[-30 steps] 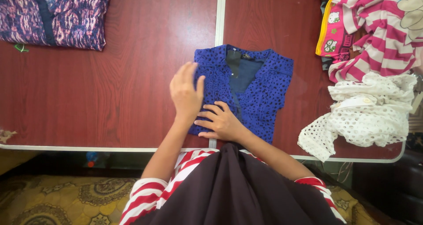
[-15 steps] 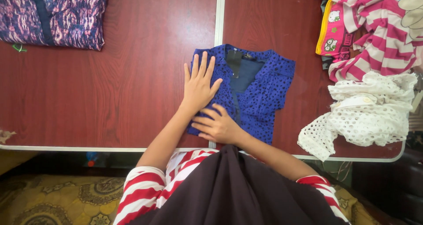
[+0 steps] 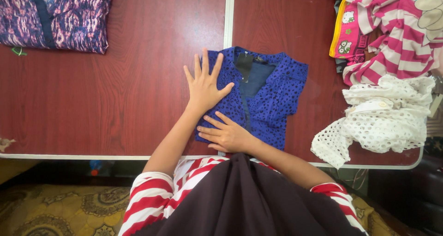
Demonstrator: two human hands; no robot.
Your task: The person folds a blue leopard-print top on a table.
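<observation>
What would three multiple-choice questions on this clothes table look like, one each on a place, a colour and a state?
1. Where does the white eyelet garment lie?
A. right edge of the table
B. far left corner
C. on the floor

2. What colour is the folded shirt under the hands?
A. green
B. blue with black spots
C. plain yellow

3. How is the left hand placed?
A. clenched in a fist
B. lifted off
C. flat, fingers spread

Answers:
1 A, it sits by the right rim.
2 B, the spots show.
3 C, the palm presses the shirt, as does the right hand.
</observation>
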